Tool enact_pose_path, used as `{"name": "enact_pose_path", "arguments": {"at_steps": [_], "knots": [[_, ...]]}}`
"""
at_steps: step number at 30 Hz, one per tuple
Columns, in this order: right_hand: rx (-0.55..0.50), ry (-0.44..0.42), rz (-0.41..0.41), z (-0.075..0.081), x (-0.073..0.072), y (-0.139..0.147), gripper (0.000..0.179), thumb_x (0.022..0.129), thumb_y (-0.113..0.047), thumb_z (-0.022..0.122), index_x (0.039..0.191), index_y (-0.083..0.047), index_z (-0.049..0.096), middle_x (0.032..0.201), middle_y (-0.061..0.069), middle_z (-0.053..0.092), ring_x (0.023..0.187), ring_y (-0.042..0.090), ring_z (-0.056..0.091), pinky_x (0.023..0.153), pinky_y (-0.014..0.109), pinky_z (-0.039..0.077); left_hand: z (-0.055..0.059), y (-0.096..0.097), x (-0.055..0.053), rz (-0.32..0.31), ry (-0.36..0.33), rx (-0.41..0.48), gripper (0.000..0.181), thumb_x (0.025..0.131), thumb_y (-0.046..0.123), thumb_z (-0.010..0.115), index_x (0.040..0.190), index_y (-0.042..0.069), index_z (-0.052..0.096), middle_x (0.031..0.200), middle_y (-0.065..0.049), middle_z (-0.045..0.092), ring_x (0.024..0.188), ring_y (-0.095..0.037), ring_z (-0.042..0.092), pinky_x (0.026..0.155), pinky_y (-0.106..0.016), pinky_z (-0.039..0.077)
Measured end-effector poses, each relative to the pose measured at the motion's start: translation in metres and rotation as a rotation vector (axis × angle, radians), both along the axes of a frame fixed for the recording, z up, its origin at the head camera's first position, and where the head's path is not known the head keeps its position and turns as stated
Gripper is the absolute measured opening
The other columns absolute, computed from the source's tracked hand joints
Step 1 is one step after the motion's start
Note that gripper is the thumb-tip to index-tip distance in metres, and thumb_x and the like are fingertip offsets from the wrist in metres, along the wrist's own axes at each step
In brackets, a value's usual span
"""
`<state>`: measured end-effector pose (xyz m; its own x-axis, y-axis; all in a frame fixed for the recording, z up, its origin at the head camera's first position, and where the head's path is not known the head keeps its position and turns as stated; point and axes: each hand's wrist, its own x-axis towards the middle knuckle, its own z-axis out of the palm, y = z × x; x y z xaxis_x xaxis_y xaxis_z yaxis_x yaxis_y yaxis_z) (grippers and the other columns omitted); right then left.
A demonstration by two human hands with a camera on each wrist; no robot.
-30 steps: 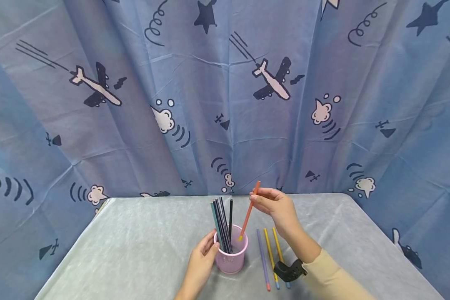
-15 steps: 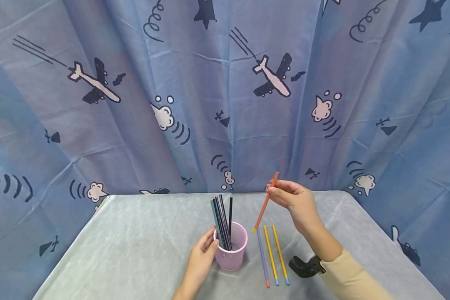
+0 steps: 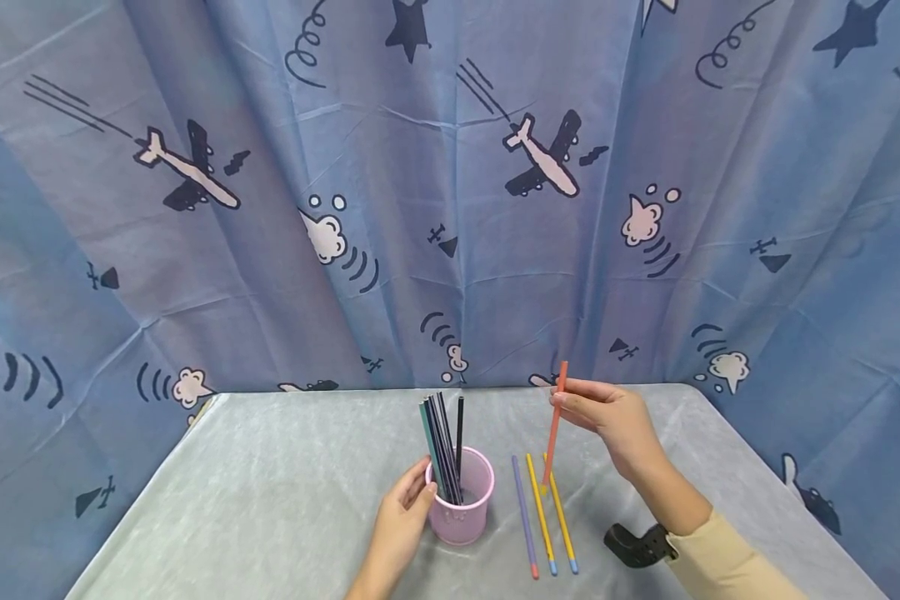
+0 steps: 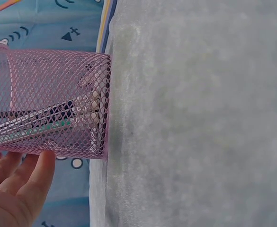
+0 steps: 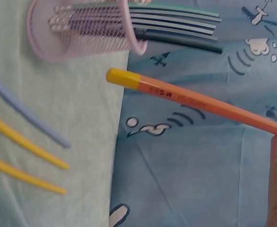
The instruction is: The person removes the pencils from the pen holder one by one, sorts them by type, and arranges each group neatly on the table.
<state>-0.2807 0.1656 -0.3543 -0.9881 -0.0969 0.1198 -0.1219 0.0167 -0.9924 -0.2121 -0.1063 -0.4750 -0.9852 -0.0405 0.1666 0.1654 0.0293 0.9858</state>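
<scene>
My left hand (image 3: 399, 525) holds the pink mesh pen cup (image 3: 457, 528) at its left side, thumb near the rim. Several dark pencils (image 3: 446, 450) and a green one lean inside the cup, which stands upright on the table. Off to the right, my right hand (image 3: 630, 429) pinches an orange pencil (image 3: 554, 437) near its upper end. That pencil's yellow-tipped end (image 5: 123, 78) points down, above the loose pencils. In the left wrist view, fingertips (image 4: 43, 165) of my left hand lie against the mesh wall.
Right of the cup, a purple pencil (image 3: 525, 517) and two yellow pencils (image 3: 542, 521) lie side by side on the pale table cover (image 3: 270, 500). A blue patterned curtain (image 3: 390, 167) hangs behind the table. A black device (image 3: 636, 546) is strapped to the right wrist.
My right hand has carried the orange pencil out of the cup and rightward, over the loose yellow pencils. My left hand stays on the cup.
</scene>
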Motion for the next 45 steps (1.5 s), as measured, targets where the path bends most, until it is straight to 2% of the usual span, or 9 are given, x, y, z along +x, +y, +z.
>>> {"name": "enact_pose_path", "arguments": {"at_steps": [5,9,19,27,41,45], "knots": [[0.034,-0.027,-0.015,-0.006,-0.003,0.009,0.02,0.091,-0.015,0.073,0.11,-0.014,0.076,0.091,-0.015,0.076,0.089,0.0,0.073,0.084,0.019,0.061,-0.001,0.0,0.0,0.002,-0.005,-0.007,0.05,0.101,0.011,0.054,0.142,-0.014,0.042,0.145,-0.033,0.046,0.137,-0.044,0.045,0.113,-0.043,0.041],[0.057,-0.061,-0.025,-0.01,-0.006,0.014,0.024,0.09,-0.017,0.074,0.113,-0.011,0.075,0.089,-0.015,0.076,0.088,-0.001,0.072,0.083,0.02,0.061,-0.001,-0.001,0.0,-0.002,-0.004,-0.007,0.05,0.101,0.012,0.054,0.142,-0.014,0.042,0.145,-0.033,0.046,0.137,-0.043,0.046,0.113,-0.043,0.041],[0.184,-0.133,-0.056,-0.029,-0.017,0.023,0.048,0.09,-0.017,0.075,0.126,0.011,0.062,0.091,-0.01,0.076,0.083,-0.002,0.071,0.082,0.025,0.063,-0.001,0.0,0.001,-0.005,-0.005,0.002,0.049,0.101,0.01,0.054,0.142,-0.014,0.042,0.145,-0.033,0.046,0.137,-0.044,0.046,0.113,-0.043,0.042],[0.258,-0.21,-0.035,-0.045,-0.021,0.025,0.047,0.09,-0.013,0.073,0.127,0.013,0.06,0.099,0.002,0.076,0.084,0.003,0.071,0.082,0.029,0.064,-0.002,0.0,0.0,-0.008,-0.001,0.024,0.049,0.101,0.01,0.054,0.142,-0.014,0.041,0.145,-0.034,0.046,0.138,-0.044,0.044,0.114,-0.042,0.041],[0.257,-0.302,-0.023,-0.065,-0.029,0.036,0.051,0.09,-0.012,0.073,0.129,0.016,0.056,0.099,0.007,0.076,0.082,0.007,0.072,0.079,0.029,0.064,0.0,0.0,0.0,-0.013,0.006,0.022,0.049,0.101,0.009,0.053,0.142,-0.015,0.041,0.145,-0.034,0.046,0.138,-0.044,0.044,0.114,-0.042,0.041],[0.272,-0.343,-0.003,-0.072,-0.033,0.039,0.051,0.09,-0.009,0.072,0.129,0.018,0.054,0.101,0.012,0.076,0.08,0.007,0.071,0.077,0.027,0.064,-0.001,0.0,0.0,-0.013,0.003,0.024,0.049,0.101,0.009,0.054,0.142,-0.015,0.041,0.145,-0.034,0.046,0.138,-0.044,0.045,0.114,-0.042,0.041]]}}
